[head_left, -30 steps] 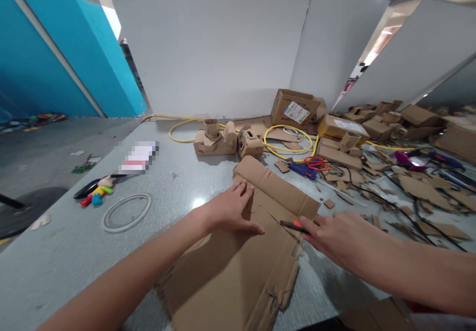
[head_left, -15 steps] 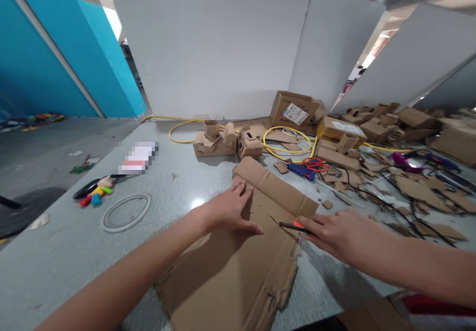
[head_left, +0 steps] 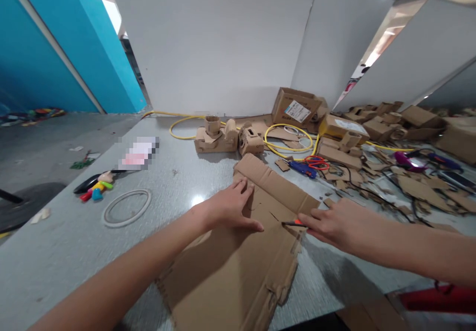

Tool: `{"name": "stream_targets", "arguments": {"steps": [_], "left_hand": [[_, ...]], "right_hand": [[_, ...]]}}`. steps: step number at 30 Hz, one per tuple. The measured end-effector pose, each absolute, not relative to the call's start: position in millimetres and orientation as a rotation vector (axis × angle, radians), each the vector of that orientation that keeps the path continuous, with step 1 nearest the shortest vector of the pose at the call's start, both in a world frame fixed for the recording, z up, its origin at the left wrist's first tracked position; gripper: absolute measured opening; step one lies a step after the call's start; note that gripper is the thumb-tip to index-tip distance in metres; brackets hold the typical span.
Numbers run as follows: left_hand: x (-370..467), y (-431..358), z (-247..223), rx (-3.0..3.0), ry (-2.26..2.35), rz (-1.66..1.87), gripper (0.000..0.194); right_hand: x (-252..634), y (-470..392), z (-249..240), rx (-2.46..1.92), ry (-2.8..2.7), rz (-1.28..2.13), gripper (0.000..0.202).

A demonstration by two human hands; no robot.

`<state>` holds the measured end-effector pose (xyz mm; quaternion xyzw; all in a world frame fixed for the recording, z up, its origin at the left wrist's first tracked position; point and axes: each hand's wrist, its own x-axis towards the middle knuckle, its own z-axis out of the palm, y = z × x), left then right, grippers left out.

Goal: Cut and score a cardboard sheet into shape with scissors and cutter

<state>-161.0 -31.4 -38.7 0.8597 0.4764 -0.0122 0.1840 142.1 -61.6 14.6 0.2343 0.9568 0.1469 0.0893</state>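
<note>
A flat, creased sheet of cardboard [head_left: 230, 276] lies at a slant on the grey table in front of me. My left hand [head_left: 234, 207] rests on its upper left part, fingers spread and thumb stretched to the right. Closed around a utility knife [head_left: 295, 223] with some orange on it, my right hand [head_left: 323, 224] is over the sheet's right edge. The knife's tip touches the cardboard close to a short dark slit [head_left: 274, 216]. Most of the knife's handle is hidden inside my fingers.
Cardboard models [head_left: 215, 135] stand behind the sheet. A blue glue gun [head_left: 303, 169], a coiled yellow cable [head_left: 288, 125], boxes [head_left: 295, 108] and many scraps [head_left: 420, 190] fill the right side. At left lie a white ring [head_left: 126, 207] and a colourful toy [head_left: 98, 187].
My right hand and the knife have shifted slightly to the right over the cardboard. The left hand stays in place on the sheet. The camera view has moved a little.
</note>
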Motion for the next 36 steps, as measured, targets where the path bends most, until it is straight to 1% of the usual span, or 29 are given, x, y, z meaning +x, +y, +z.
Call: {"name": "stream_targets", "arguments": {"steps": [5, 8, 13, 20, 25, 27, 28, 30, 31, 32, 34, 36], "left_hand": [[-161.1, -32.7, -36.8, 2.43, 1.33, -0.027, 0.132], [-161.4, -33.0, -35.7, 2.425, 1.328, -0.021, 0.132], [-160.9, -32.5, -33.6, 2.42, 1.336, -0.025, 0.13], [-163.4, -31.4, -39.0, 2.453, 1.32, 0.023, 0.127], [-162.7, -29.1, -37.3, 2.504, 1.318, 0.014, 0.125], [-155.7, -37.2, -31.6, 2.566, 1.361, -0.032, 0.117], [-150.3, -44.9, -28.0, 2.607, 1.389, -0.063, 0.107], [-137.1, -67.2, -20.2, 2.695, 1.409, -0.14, 0.08], [-130.2, -80.5, -16.4, 2.713, 1.378, -0.187, 0.077], [-123.8, -94.0, -12.9, 2.702, 1.358, -0.218, 0.082], [-113.1, -117.7, -6.7, 2.615, 1.307, -0.351, 0.107], [-105.9, -132.8, -1.3, 2.518, 1.295, -0.45, 0.116]], "right_hand": [[146.4, -51.1, 23.9, 0.532, 2.907, 0.396, 0.021], [146.9, -47.3, 28.3, 0.521, 2.916, 0.364, 0.022], [143.3, -44.0, 30.8, 0.498, 2.907, 0.35, 0.018], [142.0, -36.0, 34.3, 0.395, 2.915, 0.418, 0.021], [143.0, -29.8, 34.4, 0.337, 2.935, 0.405, 0.026], [144.7, -30.2, 31.4, 0.357, 2.933, 0.391, 0.026], [146.0, -31.1, 29.6, 0.371, 2.933, 0.383, 0.026], [149.3, -34.2, 26.7, 0.404, 2.929, 0.362, 0.027], [151.0, -36.0, 26.1, 0.416, 2.928, 0.35, 0.027], [152.7, -37.9, 26.1, 0.425, 2.924, 0.336, 0.027], [155.6, -41.5, 28.0, 0.442, 2.909, 0.305, 0.027], [158.0, -44.6, 31.0, 0.451, 2.901, 0.297, 0.027]]}}
